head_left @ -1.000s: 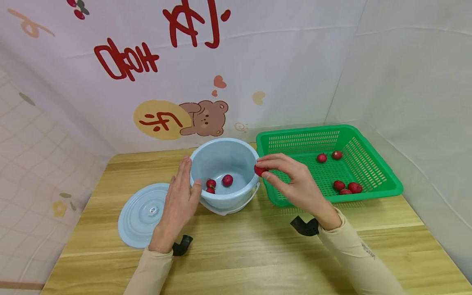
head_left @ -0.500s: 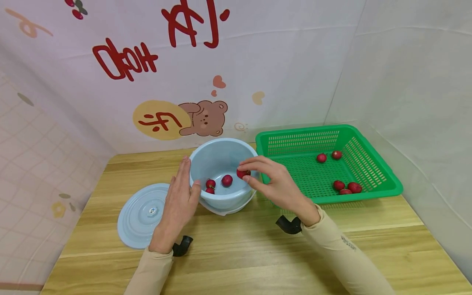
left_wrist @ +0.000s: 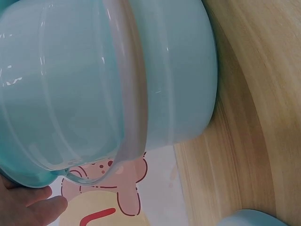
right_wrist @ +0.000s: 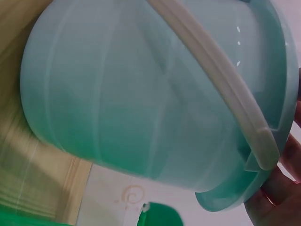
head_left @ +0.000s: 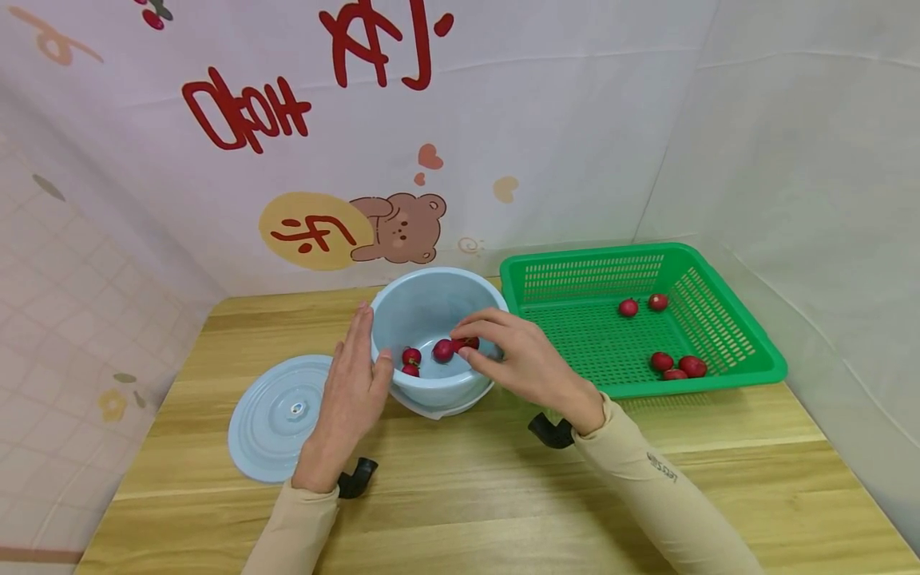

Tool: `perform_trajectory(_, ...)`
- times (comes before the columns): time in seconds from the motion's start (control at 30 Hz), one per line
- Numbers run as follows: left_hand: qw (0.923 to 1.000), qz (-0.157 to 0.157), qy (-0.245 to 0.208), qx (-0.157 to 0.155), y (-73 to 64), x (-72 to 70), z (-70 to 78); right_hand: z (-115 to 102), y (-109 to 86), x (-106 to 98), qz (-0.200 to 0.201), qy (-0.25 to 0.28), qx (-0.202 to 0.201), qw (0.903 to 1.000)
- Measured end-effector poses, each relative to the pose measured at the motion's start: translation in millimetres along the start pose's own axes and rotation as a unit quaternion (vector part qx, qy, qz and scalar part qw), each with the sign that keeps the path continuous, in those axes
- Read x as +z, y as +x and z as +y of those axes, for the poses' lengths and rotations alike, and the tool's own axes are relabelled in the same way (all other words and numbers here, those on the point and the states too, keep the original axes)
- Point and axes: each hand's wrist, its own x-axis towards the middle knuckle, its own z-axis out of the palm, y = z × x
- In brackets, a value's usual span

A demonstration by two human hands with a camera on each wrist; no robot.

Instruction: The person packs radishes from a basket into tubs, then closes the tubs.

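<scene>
A light blue bucket [head_left: 438, 391] stands mid-table with several red radishes [head_left: 442, 350] in its bottom. Against its left rim rests my left hand [head_left: 352, 391], fingers straight and thumb over the edge. The left wrist view shows those fingertips [left_wrist: 47, 209] beside the rim. My right hand [head_left: 528, 359] reaches over the right rim, thumb and fingers pinching a radish [head_left: 470, 343] inside the bucket; the fingers partly hide it. In the right wrist view its fingers [right_wrist: 277, 190] overlap the rim, and the bucket wall hides the radish.
To the right is a green perforated basket [head_left: 765, 367] holding several radishes [head_left: 692, 366]. A light blue lid [head_left: 269, 423] lies left of the bucket, partly behind the left hand. The bucket's handle [right_wrist: 221, 77] hangs down its side. A printed cloth [head_left: 575, 120] stands behind.
My right hand has carried its radish leftward from the basket side, over the bucket's rim and down inside. My left hand has stayed at the rim.
</scene>
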Motion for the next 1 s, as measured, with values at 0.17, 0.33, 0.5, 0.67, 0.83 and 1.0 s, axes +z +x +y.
perform_trajectory(0.17, 1.0, -0.002, -0.001, -0.001, 0.6, 1.2, 1.2, 1, -0.7, -2, -0.015, -0.013, 0.013, 0.9997)
perform_trajectory(0.33, 1.0, -0.002, 0.001, -0.001, 1.0, 2.3, 2.0, 0, -4.9, -6, -0.023, -0.008, 0.027, 0.9993)
perform_trajectory(0.5, 1.0, -0.003, 0.006, 0.0, 1.3, 2.8, 2.2, -2, -14.4, -15, -0.01, -0.002, 0.027, 0.9996)
perform_trajectory(0.67, 1.0, -0.001, 0.01, 0.0, 1.4, 2.9, 1.2, -3, -25.6, -26, 0.006, 0.018, 0.019, 0.9996)
perform_trajectory(0.83, 0.9999, -0.002, 0.011, -0.002, 0.8, 2.6, 0.3, -2, -35.9, -38, 0.023, 0.038, 0.006, 0.999)
perform_trajectory(1.0, 0.9999, -0.003, 0.009, -0.004, 0.3, 2.8, -0.4, 0, -45.7, -51, 0.039, 0.039, -0.001, 0.9985)
